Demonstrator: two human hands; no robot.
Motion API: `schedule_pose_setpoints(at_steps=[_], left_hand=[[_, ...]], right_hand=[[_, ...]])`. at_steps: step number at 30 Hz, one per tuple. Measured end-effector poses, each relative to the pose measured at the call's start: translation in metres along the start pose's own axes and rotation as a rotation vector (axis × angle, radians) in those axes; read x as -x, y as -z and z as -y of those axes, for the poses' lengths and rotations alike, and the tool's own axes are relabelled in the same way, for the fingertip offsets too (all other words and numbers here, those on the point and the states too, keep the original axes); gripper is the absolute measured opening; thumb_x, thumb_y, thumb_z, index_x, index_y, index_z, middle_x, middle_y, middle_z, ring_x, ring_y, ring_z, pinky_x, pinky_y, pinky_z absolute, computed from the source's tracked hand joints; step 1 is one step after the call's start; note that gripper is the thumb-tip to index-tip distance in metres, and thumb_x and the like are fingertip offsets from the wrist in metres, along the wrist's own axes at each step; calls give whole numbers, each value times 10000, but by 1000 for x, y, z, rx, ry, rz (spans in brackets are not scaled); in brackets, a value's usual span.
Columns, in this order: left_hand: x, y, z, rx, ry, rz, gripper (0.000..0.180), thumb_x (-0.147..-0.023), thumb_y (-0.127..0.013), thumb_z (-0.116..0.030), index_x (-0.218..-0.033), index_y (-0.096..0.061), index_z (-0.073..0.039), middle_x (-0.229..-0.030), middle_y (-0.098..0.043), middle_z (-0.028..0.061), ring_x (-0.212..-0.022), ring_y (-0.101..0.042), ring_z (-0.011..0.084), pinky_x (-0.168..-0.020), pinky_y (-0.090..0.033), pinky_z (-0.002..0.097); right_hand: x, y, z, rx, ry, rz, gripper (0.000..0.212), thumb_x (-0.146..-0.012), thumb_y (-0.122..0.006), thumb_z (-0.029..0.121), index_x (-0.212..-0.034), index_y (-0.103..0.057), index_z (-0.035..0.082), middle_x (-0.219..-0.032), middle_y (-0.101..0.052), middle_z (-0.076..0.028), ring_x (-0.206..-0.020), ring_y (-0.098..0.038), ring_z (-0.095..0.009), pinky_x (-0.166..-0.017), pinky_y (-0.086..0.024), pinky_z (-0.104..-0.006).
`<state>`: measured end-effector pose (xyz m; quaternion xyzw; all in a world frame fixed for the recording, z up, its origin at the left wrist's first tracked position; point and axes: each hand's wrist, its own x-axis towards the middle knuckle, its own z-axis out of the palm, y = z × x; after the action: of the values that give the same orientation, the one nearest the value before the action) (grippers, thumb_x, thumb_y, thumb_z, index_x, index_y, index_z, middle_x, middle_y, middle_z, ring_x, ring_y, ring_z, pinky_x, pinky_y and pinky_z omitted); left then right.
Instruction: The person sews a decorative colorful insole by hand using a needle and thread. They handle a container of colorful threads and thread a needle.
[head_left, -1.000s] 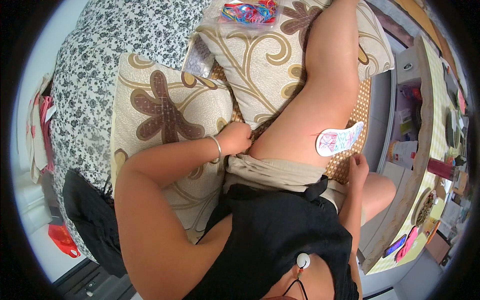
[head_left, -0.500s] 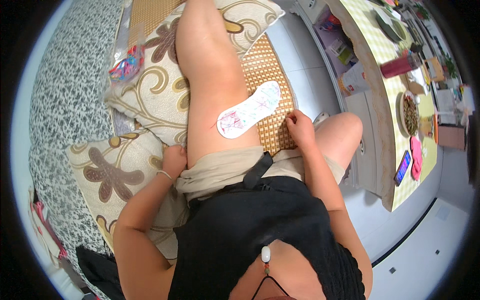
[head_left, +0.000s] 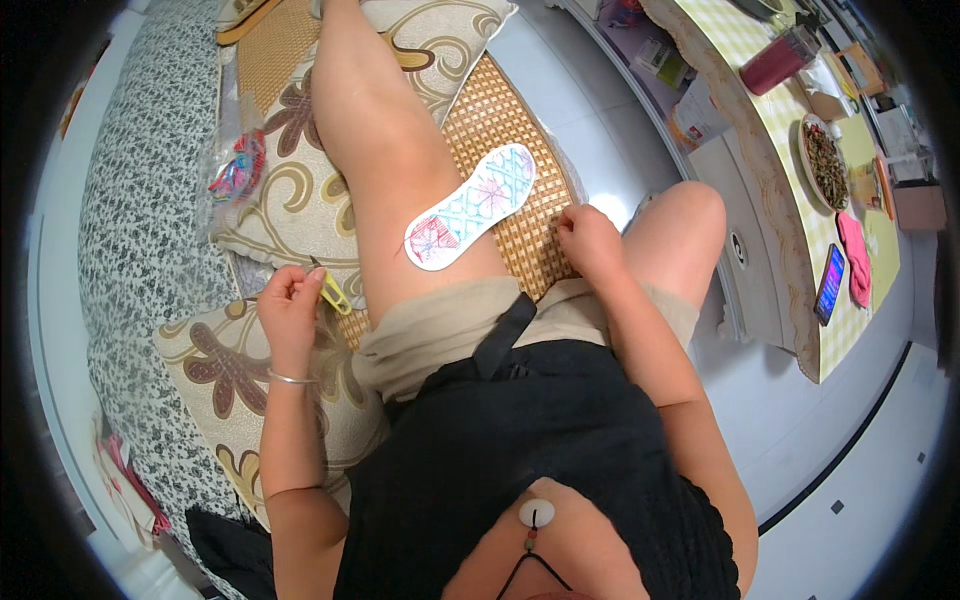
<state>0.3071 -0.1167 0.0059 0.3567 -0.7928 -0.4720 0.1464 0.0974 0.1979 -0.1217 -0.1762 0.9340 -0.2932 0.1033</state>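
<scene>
Head view: my left hand [head_left: 290,308] pinches a small yellow clip-like tool [head_left: 334,292], fingers closed on it, held just beside my thigh so it stays handy. My right hand [head_left: 588,240] is loosely curled and holds nothing; its fingertips rest on the woven mat [head_left: 500,120], probably to steady me. An embroidered insole [head_left: 470,206] lies across my left thigh and onto the mat, pattern side up, near both hands, likely parked there as a work surface. Far left, a clear plastic bag [head_left: 236,170] of coloured bits sits on the floral cushion [head_left: 290,215]. Far right, a checked table [head_left: 800,150] carries a red cylindrical container [head_left: 778,62], a plate of food [head_left: 824,150], a phone [head_left: 830,284] and a pink cloth [head_left: 856,258].
</scene>
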Motion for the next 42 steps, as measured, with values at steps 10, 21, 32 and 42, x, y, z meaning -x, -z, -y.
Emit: schedule_pose_setpoints(at_steps=[10, 21, 32, 42], left_hand=[[23, -19, -15, 123, -97, 35, 131, -824, -675, -93, -764, -569, -42, -593, -501, -47, -477, -392, 1, -429, -304, 150], [29, -19, -20, 198, -126, 46, 99, -837, -649, -59, -794, -564, -33, -628, -514, -37, -491, -418, 10, -439, -324, 151], [45, -36, -50, 293, -185, 153, 103, -833, -645, -29, -790, -551, -19, -621, -512, -27, -496, -441, 14, -450, -347, 149], [59, -63, -64, 404, -23, 332, 25, -864, -559, 3, -860, -534, 2, -673, -614, 72, -504, -491, 55, -457, -388, 172]], right_hand=[[-3, -16, -6, 41, 36, -47, 98, -732, -567, 102, -756, -656, 70, -803, -621, -172, -734, -609, -348, -659, -495, -433], [-6, -24, -9, 8, 88, -62, 88, -727, -570, 82, -747, -650, 51, -792, -614, -184, -734, -602, -357, -663, -489, -439], [2, 0, 2, -93, -119, 87, 165, -724, -642, 138, -846, -627, 28, -804, -635, -144, -770, -610, -302, -686, -486, -385], [18, 24, 20, -520, 59, -148, 164, -796, -595, 85, -937, -627, 7, -875, -642, -103, -742, -606, -181, -657, -486, -303]])
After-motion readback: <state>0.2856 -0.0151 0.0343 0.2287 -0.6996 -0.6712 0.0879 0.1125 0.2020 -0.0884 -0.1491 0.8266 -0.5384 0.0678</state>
